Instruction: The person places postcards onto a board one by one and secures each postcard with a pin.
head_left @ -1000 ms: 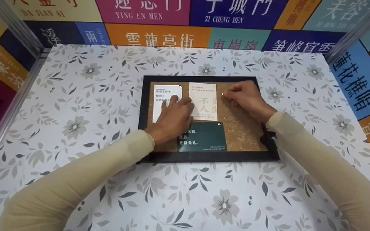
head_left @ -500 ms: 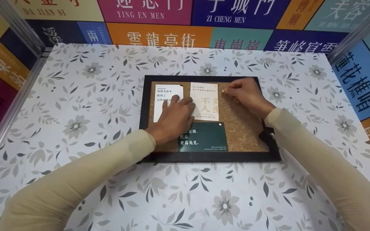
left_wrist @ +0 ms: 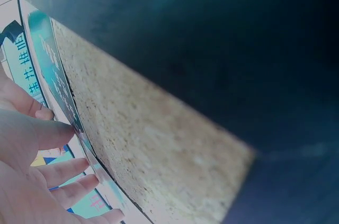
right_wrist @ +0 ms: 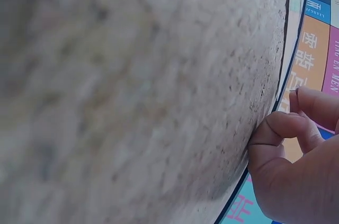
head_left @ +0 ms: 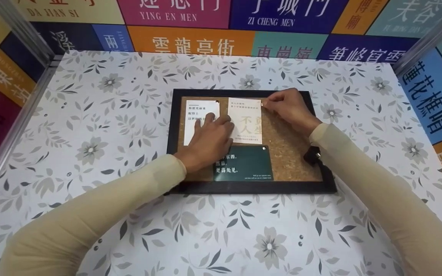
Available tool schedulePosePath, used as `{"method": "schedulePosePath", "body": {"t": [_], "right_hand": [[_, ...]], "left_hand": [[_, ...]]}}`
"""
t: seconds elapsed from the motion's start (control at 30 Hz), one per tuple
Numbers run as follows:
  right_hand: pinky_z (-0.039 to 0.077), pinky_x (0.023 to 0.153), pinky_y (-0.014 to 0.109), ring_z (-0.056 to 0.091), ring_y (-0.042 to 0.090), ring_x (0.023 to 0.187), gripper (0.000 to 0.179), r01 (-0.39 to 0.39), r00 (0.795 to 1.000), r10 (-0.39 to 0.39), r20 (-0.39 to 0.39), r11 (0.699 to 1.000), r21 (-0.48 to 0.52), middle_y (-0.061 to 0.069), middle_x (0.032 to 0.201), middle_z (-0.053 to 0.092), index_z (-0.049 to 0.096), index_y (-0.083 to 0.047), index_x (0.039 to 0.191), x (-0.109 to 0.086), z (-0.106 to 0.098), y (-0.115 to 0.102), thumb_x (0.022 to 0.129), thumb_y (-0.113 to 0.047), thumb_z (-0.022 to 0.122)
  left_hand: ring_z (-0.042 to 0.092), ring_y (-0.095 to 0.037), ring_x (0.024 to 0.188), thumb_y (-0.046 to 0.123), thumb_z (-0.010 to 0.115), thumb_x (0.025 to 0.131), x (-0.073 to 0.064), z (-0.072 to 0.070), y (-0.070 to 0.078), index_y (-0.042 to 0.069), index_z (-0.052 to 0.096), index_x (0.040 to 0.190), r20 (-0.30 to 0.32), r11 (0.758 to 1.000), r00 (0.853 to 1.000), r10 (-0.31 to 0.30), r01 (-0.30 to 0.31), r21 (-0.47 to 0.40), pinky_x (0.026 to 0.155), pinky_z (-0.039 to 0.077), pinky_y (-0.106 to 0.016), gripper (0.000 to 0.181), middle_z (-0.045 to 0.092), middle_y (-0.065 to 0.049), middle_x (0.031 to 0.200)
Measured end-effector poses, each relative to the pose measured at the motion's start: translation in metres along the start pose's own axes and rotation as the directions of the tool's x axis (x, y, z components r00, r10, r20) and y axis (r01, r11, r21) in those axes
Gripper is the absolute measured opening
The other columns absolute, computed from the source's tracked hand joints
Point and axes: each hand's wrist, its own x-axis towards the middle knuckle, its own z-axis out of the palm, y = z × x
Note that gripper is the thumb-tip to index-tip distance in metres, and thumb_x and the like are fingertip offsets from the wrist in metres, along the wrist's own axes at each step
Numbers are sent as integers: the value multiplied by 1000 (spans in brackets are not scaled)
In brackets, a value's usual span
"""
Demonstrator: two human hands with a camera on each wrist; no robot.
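My left hand (head_left: 210, 140) lies with fingers spread over the left white card (head_left: 195, 111) and the left edge of the cream card (head_left: 242, 115). Both cards lie upright side by side on a cork board (head_left: 292, 166). Below them is a dark green card (head_left: 249, 166) with a shiny tack (head_left: 264, 148) at its top right corner. My right hand (head_left: 292, 109) pinches a small thumbtack (right_wrist: 294, 90) between thumb and forefinger, at the cream card's top right corner. In the left wrist view, the left fingertips (left_wrist: 87, 179) touch the cards near the board.
A black frame (head_left: 251, 188) borders the board. It lies on a table with a grey floral cover (head_left: 221, 226). Colourful panels with large characters (head_left: 190, 42) stand behind and at both sides. A dark wrist device (head_left: 313, 155) hangs under the right sleeve.
My right hand has moved slightly up and left, bringing the thumbtack from bare cork to the cream card's top right corner. The left hand stays in place.
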Motion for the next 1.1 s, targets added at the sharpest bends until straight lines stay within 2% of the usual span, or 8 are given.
{"method": "schedulePosePath", "body": {"t": [0.2,0.43,0.67,0.83,1.1], "right_hand": [[41,59,23,52,9,68,17,1,1000,-1,6,1000,-21,-2,88,71,85,1,109,5,3,-2,105,-12,74],[44,69,26,55,13,84,17,8,1000,-8,9,999,-39,-1,94,73,85,1,110,9,5,-4,105,-12,75],[43,67,28,53,13,76,18,11,1000,-10,8,998,-57,4,96,78,86,-1,108,12,7,-5,105,-13,74],[47,76,29,62,12,89,19,-17,1000,17,0,997,-77,7,108,81,86,-3,108,15,10,-7,105,-17,74],[50,71,26,64,14,88,17,-43,999,43,-14,997,-58,9,105,80,86,1,105,18,15,-9,103,-11,74]], "left_hand": [[50,-42,139,20,66,109,0,0,0,5,72,132,-4,1000,1000,4,-4,-8,116,36,-76,28,58,-12,158],[48,-42,141,20,65,110,0,-1,0,5,72,133,1,1000,1000,-2,2,-6,116,35,-77,28,56,-12,160],[50,-42,141,17,67,108,1,1,0,5,73,131,-10,1000,1000,-4,4,-4,114,37,-78,27,58,-12,159],[50,-41,140,19,66,109,1,2,-1,5,73,132,-5,1000,1000,-8,8,2,114,37,-77,28,57,-11,158],[48,-40,143,21,66,110,1,-1,1,5,71,138,21,1000,1000,-22,21,13,117,35,-76,33,55,-11,162]]}}
